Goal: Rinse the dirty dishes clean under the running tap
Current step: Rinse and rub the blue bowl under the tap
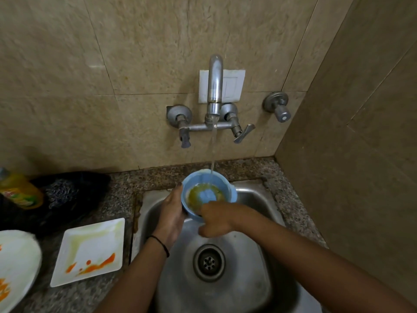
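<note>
A blue bowl smeared with yellow-green residue is tilted under the stream of water from the wall tap. My left hand grips the bowl's left side from outside. My right hand reaches into the bowl from the front, fingers against the inside; its fingertips are blurred. Both hands hover over the steel sink. A white square plate with orange and green smears lies on the counter to the left. A white round plate with orange stains sits at the far left edge.
A yellow dish-soap bottle and a dark cloth lie at the back left of the granite counter. The drain is uncovered. A tiled side wall closes in on the right. A separate valve sticks out right of the tap.
</note>
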